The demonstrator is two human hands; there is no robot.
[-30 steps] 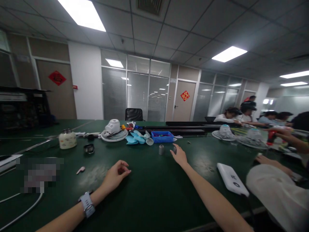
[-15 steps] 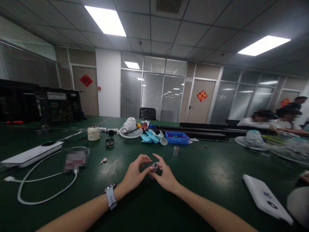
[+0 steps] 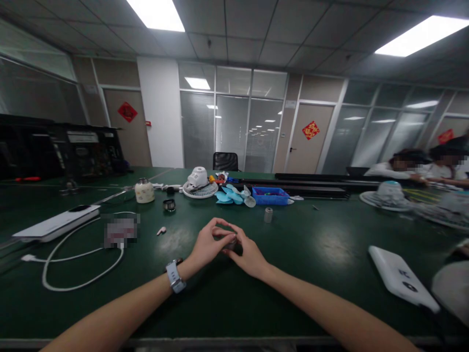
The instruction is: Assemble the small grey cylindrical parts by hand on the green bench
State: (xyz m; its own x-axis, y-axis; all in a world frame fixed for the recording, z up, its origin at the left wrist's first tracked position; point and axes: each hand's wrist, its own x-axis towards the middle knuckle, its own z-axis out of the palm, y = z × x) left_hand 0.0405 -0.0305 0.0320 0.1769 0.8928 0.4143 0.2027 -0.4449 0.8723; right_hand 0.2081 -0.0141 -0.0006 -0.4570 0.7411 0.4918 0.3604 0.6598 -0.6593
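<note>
My left hand and my right hand meet over the green table, just in front of me. Together their fingertips pinch a small dark grey cylindrical part; most of it is hidden by the fingers. A watch is on my left wrist. A second small grey cylinder stands upright on the table beyond my right hand.
At the far side lie a white fan body on its grille, light blue fan blades, a blue tray, a cream jar and a metal ring. A white device with cable lies left, another white device right. People sit at far right.
A second ago my right hand reached far out to a small part while my left rested on the table. Both hands have since come together near me, holding the small part between them.
</note>
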